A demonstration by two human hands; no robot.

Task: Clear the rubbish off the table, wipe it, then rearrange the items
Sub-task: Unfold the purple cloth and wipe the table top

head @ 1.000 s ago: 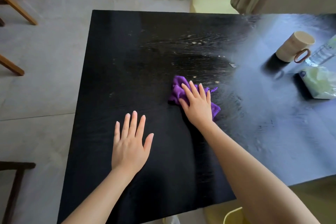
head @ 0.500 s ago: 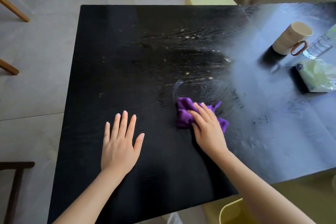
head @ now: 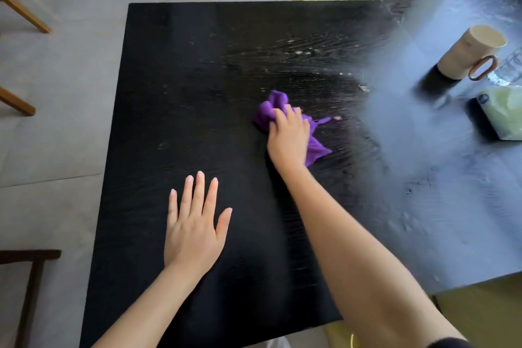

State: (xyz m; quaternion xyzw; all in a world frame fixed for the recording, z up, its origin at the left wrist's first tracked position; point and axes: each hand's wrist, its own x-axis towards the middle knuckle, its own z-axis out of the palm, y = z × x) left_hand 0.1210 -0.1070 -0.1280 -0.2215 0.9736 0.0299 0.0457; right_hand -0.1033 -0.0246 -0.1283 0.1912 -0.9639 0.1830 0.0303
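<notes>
A crumpled purple cloth (head: 271, 111) lies on the black table (head: 175, 93) near its middle. My right hand (head: 288, 138) presses down on the cloth, fingers curled over it. My left hand (head: 195, 226) rests flat on the table nearer to me, fingers spread, holding nothing. Pale crumbs and wet streaks (head: 305, 52) mark the surface beyond the cloth. A cream mug with a brown handle (head: 469, 51) stands at the far right. Just below the mug is a pale green tissue pack (head: 505, 113).
A clear plastic bottle (head: 511, 65) lies behind the mug at the right edge. Wooden chair legs (head: 25, 14) stand on the grey floor to the left. A dark stool (head: 31, 268) is at lower left. A yellow bin rim (head: 353, 340) shows under the near edge.
My right hand slid the cloth toward me and then back away to the table's middle. My left hand stayed flat in place.
</notes>
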